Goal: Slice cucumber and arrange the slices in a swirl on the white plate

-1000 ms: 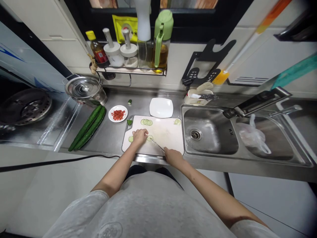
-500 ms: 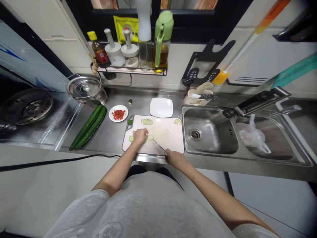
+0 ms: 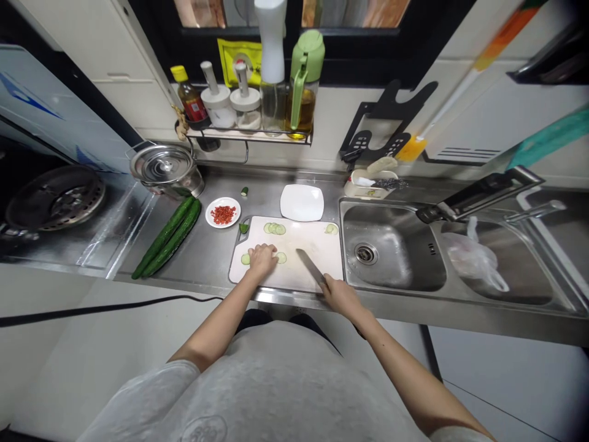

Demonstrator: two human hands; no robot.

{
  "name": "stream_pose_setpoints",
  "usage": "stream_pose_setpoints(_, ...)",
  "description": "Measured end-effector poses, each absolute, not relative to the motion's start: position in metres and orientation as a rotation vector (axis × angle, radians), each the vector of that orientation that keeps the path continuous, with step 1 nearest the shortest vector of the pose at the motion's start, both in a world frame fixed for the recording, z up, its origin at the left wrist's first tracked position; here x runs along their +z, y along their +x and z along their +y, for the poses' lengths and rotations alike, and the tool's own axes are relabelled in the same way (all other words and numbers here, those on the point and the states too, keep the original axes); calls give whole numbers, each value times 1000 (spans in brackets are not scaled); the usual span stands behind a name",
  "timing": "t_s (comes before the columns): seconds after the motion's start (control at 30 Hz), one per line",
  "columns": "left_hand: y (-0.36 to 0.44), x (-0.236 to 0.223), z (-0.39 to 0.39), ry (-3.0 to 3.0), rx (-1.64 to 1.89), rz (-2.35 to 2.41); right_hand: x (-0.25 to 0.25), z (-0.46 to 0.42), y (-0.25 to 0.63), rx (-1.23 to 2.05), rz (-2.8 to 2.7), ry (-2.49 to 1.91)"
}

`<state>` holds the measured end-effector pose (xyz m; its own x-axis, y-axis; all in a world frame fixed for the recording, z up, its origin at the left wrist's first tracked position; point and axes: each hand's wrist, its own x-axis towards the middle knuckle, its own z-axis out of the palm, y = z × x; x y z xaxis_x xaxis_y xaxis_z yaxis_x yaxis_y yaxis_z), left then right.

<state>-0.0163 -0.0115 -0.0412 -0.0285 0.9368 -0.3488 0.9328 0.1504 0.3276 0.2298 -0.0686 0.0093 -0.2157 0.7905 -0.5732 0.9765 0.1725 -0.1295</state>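
Handling, largest first. The whole cucumbers (image 3: pixel 171 241), on the worktop (image 3: pixel 207 252) from the rear left toward its near edge, look firm, fairly heavy and possibly wet; a grip round mid-length should suit. Knife (image 3: pixel 310 266): stiff, slim blade, over the near right part of the cutting board (image 3: pixel 308 232); the handle is the place to hold, and the right hand (image 3: pixel 340 296) is closed round it, near the board's near right corner. Cut cucumber (image 3: pixel 245 259), partly under the left hand (image 3: pixel 264 261) toward the board's left edge: likely light, moist, slippery on its cut face; best steadied by the skin. Left fingers curled down over it; grip hidden, cannot tell how firm. Slices: presumably thin, bendable, easily torn; lift by the rim.

Counts, same order. Board: 1. Whole cucumbers: 2, side by side. Knife: 1. White plate (image 3: pixel 302 202), just beyond the board's far edge: 1. Round dish (image 3: pixel 211 209), off the board's far left corner: 1; red bits (image 3: pixel 223 215) in it too small to count. Overlapping slices (image 3: pixel 275 228) near the board's far edge: at least 3. Loose slice (image 3: pixel 281 258) just beside the left hand: 1. Pieces (image 3: pixel 330 229) at the far right corner: overlapped, count unclear. Stub (image 3: pixel 244 191) near the worktop's rear edge: 1.
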Motion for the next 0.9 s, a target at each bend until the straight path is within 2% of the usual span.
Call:
stream_pose_setpoints(0.3, 2, -40, -17, 1741, 27, 2072, -7, -48, 222, -687, 2005, 1928)
stream_pose_setpoints(0.7, 8, -30, -19, 1692, 178, 2011, -5, -47, 218, -685, 2001, 1880)
stream_pose_setpoints(0.9, -18, -22, -34, 1624, 236, 1956, -11, -43, 217, -682, 2020, 1857)
